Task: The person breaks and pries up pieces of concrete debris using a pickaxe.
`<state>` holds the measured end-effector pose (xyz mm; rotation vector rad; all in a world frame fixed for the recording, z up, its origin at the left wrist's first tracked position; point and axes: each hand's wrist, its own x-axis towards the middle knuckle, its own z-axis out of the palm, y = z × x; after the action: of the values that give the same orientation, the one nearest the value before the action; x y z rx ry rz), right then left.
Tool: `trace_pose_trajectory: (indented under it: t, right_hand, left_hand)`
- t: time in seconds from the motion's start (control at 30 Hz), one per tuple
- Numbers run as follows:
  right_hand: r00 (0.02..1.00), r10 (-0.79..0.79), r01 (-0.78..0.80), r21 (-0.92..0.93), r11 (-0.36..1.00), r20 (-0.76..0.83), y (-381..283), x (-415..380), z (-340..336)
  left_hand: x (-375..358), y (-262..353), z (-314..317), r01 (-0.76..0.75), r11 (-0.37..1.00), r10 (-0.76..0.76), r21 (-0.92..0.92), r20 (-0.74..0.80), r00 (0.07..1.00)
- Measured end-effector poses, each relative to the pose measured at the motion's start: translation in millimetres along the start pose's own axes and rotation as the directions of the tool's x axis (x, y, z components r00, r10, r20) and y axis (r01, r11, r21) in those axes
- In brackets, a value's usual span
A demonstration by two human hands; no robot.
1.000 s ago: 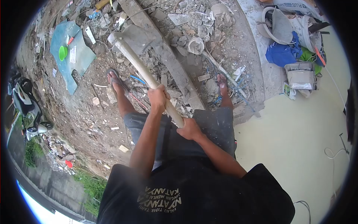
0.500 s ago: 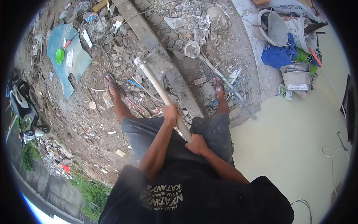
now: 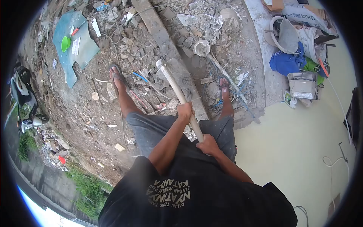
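Note:
A hoe [image 3: 172,84] with a pale wooden handle slants across the middle of the view, its head pointing away from me. My left hand [image 3: 185,111] is closed round the handle at mid-length. Lower down, near the butt end, my right hand [image 3: 208,145] grips it too. Dusty and grey, the hoe's blade is hard to tell from the rubble [image 3: 151,47] behind it. A long wooden plank [image 3: 160,36] lies on the ground beyond the hoe head. My sandalled feet stand apart on either side of the hoe.
A broken bluish sheet [image 3: 72,32] holds a green bowl [image 3: 65,44]. Right of the plank lie a white round container [image 3: 201,48] and a pole [image 3: 227,75]. Buckets [image 3: 283,36] and a blue cloth bag [image 3: 285,62] stand farther right. A motorbike [image 3: 26,98] is far left.
The hoe and both hands have shifted slightly rightward in view, as has most of the scene. Both hands keep their grip, and the handle is a little steeper.

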<state>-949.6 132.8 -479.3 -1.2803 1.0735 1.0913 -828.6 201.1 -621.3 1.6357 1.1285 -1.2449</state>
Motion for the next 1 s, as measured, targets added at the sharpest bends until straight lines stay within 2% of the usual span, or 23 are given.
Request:
trace_pose_trajectory:
  t: [0.03, 0.07, 0.1, 0.13, 0.17, 0.2, 0.23, 0.27, 0.3, 0.33, 0.37, 0.4, 0.43, 0.5, 0.53, 0.6, 0.63, 0.7, 0.77, 0.83, 0.9, 0.97, 1.0]
  right_hand:
    - [0.997, -0.070, 0.068, -0.075, 0.995, -0.020, -11.4, 3.1, -5.5]
    - [0.993, -0.108, 0.106, -0.055, 0.993, -0.045, -19.3, 4.4, -2.4]
    - [0.992, -0.113, 0.110, -0.066, 0.992, -0.051, -31.7, 8.3, -1.2]
    - [0.981, -0.186, 0.181, -0.081, 0.980, -0.057, -45.7, 11.9, -0.8]
    - [0.964, -0.259, 0.252, -0.102, 0.962, -0.058, -60.2, 17.0, -2.0]
    - [0.949, -0.305, 0.295, -0.125, 0.947, -0.075, -77.5, 24.4, -2.4]
    - [0.929, -0.359, 0.343, -0.154, 0.927, -0.091, -98.7, 34.3, -8.0]
    - [0.916, -0.392, 0.371, -0.195, 0.908, -0.080, -128.3, 35.5, -21.5]
    - [0.905, -0.421, 0.397, -0.236, 0.887, -0.064, -158.9, 37.0, -32.7]
    - [0.892, -0.445, 0.406, -0.291, 0.866, -0.080, -179.3, 49.4, -41.4]
    - [0.878, -0.469, 0.412, -0.350, 0.841, -0.092, -197.9, 60.2, -49.3]
    - [0.897, -0.435, 0.378, -0.376, 0.846, -0.077, -228.0, 55.5, -57.9]
    - [0.913, -0.401, 0.342, -0.405, 0.848, -0.070, -258.8, 50.9, -63.5]
    - [0.860, -0.497, 0.364, -0.539, 0.760, -0.120, -290.4, 63.1, -63.0]
    - [0.897, -0.423, 0.303, -0.519, 0.799, -0.129, -307.5, 65.6, -63.2]
    - [0.933, -0.321, 0.196, -0.516, 0.834, -0.164, -346.1, 67.2, -53.3]
    - [0.941, -0.298, 0.190, -0.478, 0.858, -0.162, -366.6, 63.3, -43.4]
    - [0.954, -0.229, 0.129, -0.423, 0.897, -0.195, -400.2, 52.5, -9.8]
    - [0.953, -0.237, 0.136, -0.435, 0.890, -0.187, -442.0, 58.4, 16.6]
    - [0.955, -0.209, 0.089, -0.469, 0.878, -0.210, -475.8, 68.5, 39.6]
    - [0.948, -0.209, 0.062, -0.505, 0.861, -0.239, -487.9, 87.8, 58.7]
    - [0.935, -0.217, 0.035, -0.534, 0.845, -0.282, -491.4, 102.7, 80.8]
    - [0.925, -0.225, 0.024, -0.542, 0.840, -0.307, -493.5, 109.2, 89.9]
  left_hand:
    - [-6.3, 17.7, -5.2, -0.048, 0.999, 0.048, 0.016, 0.001, 0.999]
    - [-8.3, 37.6, -7.6, -0.098, 0.994, 0.097, 0.042, 0.011, 0.995]
    - [-6.5, 49.5, -15.6, -0.102, 0.993, 0.104, -0.051, 0.031, 0.994]
    - [-4.9, 61.9, -26.6, -0.162, 0.982, 0.168, -0.095, 0.059, 0.984]
    - [-6.2, 81.4, -42.7, -0.188, 0.979, 0.198, -0.079, 0.159, 0.967]
    - [-20.4, 102.9, -53.5, -0.269, 0.951, 0.290, -0.154, 0.139, 0.947]
    - [-4.1, 113.4, -79.2, -0.402, 0.915, 0.400, -0.037, 0.219, 0.890]
    - [-24.4, 131.9, -96.8, -0.418, 0.889, 0.451, -0.188, 0.205, 0.869]
    - [-33.0, 142.7, -123.0, -0.501, 0.847, 0.525, -0.179, 0.131, 0.841]
    - [-23.6, 142.5, -151.9, -0.625, 0.761, 0.635, -0.172, 0.004, 0.773]
    - [-22.8, 144.1, -179.9, -0.735, 0.675, 0.723, -0.062, -0.144, 0.676]
    - [-35.4, 149.1, -205.6, -0.736, 0.654, 0.752, 0.173, -0.255, 0.608]
    - [-50.4, 157.9, -226.4, -0.655, 0.659, 0.752, 0.370, -0.312, 0.580]
    - [-25.4, 158.7, -265.6, -0.643, 0.571, 0.817, 0.510, -0.274, 0.508]
    - [-16.1, 162.2, -279.6, -0.650, 0.589, 0.805, 0.480, -0.275, 0.526]
    - [-7.3, 182.9, -299.3, -0.515, 0.253, 0.951, 0.819, -0.112, 0.288]
    - [-2.9, 202.8, -314.0, -0.542, 0.262, 0.945, 0.798, -0.099, 0.311]
    - [3.1, 244.4, -344.9, -0.662, 0.509, 0.849, 0.550, -0.194, 0.492]
    - [27.4, 269.0, -371.4, -0.734, 0.480, 0.875, 0.481, -0.197, 0.442]
    - [31.8, 288.4, -390.7, -0.695, 0.530, 0.815, 0.486, -0.063, 0.577]
    - [49.8, 294.6, -407.2, -0.733, 0.436, 0.859, 0.522, 0.002, 0.512]
    - [45.6, 304.2, -426.6, -0.712, 0.489, 0.816, 0.504, 0.022, 0.577]
    - [41.4, 305.5, -435.4, -0.714, 0.479, 0.826, 0.510, 0.014, 0.564]
